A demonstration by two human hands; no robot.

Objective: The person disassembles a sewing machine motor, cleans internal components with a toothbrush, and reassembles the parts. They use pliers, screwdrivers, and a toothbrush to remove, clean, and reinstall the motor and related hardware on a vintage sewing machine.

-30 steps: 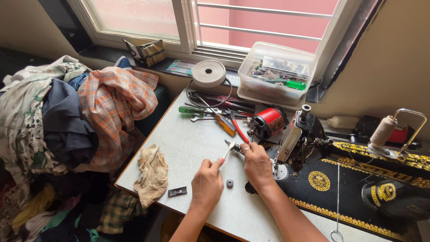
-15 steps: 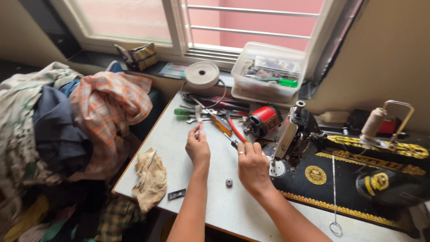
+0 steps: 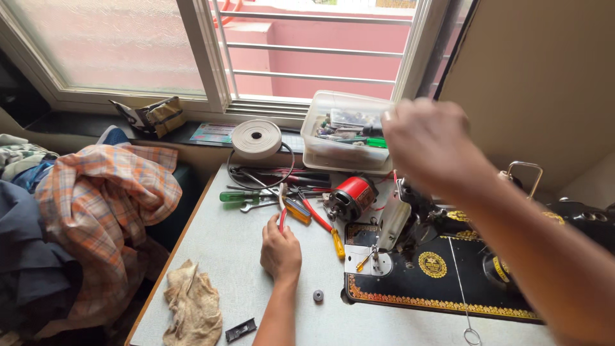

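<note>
My left hand (image 3: 280, 251) rests on the pale table (image 3: 218, 256), fingers closed around the red handles of a pair of pliers (image 3: 282, 216) at the edge of a heap of tools. My right hand (image 3: 426, 144) is raised and blurred close to the camera, in front of a clear plastic box (image 3: 320, 141) of small parts. Its fingers curl away from me, so I cannot tell if it holds anything. A red motor (image 3: 352, 195) lies beside a black sewing machine with gold ornament (image 3: 448, 272).
A green-handled screwdriver (image 3: 234, 197), a yellow-handled screwdriver (image 3: 337, 243) and a roll of beige tape (image 3: 256, 138) lie by the tools. A small grey round part (image 3: 318, 295), a black clip (image 3: 241, 330) and a rag (image 3: 192, 307) sit nearer me. Clothes (image 3: 96, 205) pile up at the left.
My right hand has lifted off the table and swung up toward the plastic box. My left hand has moved forward to the tools and closed on the pliers. The camera has tilted upward.
</note>
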